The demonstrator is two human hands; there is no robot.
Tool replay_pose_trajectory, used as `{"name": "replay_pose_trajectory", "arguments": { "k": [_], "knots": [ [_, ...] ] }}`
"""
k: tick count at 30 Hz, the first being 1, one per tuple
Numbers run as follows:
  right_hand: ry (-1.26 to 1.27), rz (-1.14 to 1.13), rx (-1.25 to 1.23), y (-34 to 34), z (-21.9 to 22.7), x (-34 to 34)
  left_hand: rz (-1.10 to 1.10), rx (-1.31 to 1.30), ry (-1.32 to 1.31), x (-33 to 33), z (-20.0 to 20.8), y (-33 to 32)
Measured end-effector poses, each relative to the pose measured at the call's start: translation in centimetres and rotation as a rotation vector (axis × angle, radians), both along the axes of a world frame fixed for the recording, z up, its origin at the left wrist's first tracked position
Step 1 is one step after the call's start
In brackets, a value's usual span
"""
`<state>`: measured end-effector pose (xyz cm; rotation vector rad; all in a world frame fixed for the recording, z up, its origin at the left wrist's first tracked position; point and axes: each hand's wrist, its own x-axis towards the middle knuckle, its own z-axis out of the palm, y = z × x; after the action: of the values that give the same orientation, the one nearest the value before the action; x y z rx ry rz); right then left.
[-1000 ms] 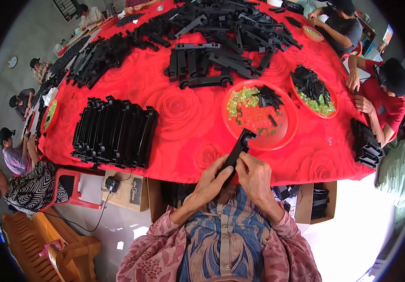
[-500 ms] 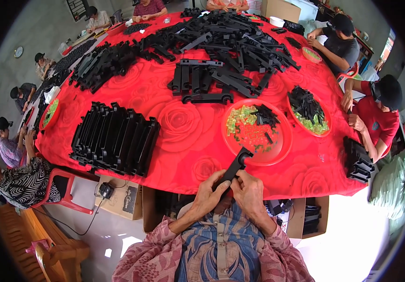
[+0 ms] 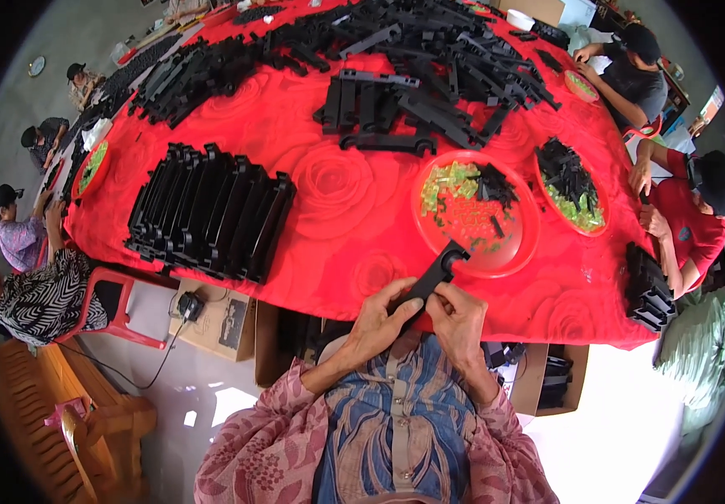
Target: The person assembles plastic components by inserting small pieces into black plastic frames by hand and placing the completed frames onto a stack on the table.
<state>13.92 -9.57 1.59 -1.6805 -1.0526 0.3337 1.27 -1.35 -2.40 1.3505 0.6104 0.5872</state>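
Two hands are closing on one black plastic bar (image 3: pixel 431 279) at the near edge of the bench (image 3: pixel 329 244). Left hand (image 3: pixel 377 323) is wrapping its grip around the lower end of the bar, thumb lying along the side. Right hand (image 3: pixel 459 319) is pinching the same bar from the right, fingers curled against it. Bar is slanting up and to the right, its upper end reaching the rim of a red plate (image 3: pixel 520 252) and appearing to touch it. Plate is carrying small green pieces (image 3: pixel 450 181) and a few small black parts (image 3: pixel 493 183). Further right, a second red plate (image 3: pixel 547 202) is holding a heap of black parts over green pieces. To the left, a row of black frames (image 3: pixel 211 210) is standing on edge on the red flowered cloth. Beyond, loose black bars (image 3: pixel 429 59) are lying piled across the far half of the bench. Other people are sitting along both long sides; one in a red shirt (image 3: pixel 682 227) is working beside a black stack (image 3: pixel 648 290).
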Motion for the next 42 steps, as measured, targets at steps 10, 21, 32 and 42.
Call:
{"name": "replay_pose_trajectory", "arguments": {
  "k": [10,21,32,42],
  "knots": [
    [-0.004,-0.014,-0.019,0.0,-0.7,0.3,-0.024,-0.094,-0.005,0.0,0.8,0.1],
    [0.076,0.017,-0.007,0.6,-1.3,0.7,-0.114,-0.3,-0.056,-0.1,1.0,1.5],
    [0.366,0.102,0.043,-0.1,0.3,0.3,-0.111,-0.48,-0.101,-0.6,1.3,2.9],
    [-0.054,0.13,0.07,0.3,0.5,-0.3,-0.057,-0.639,-0.155,-0.6,0.4,3.5]
  ]
}}
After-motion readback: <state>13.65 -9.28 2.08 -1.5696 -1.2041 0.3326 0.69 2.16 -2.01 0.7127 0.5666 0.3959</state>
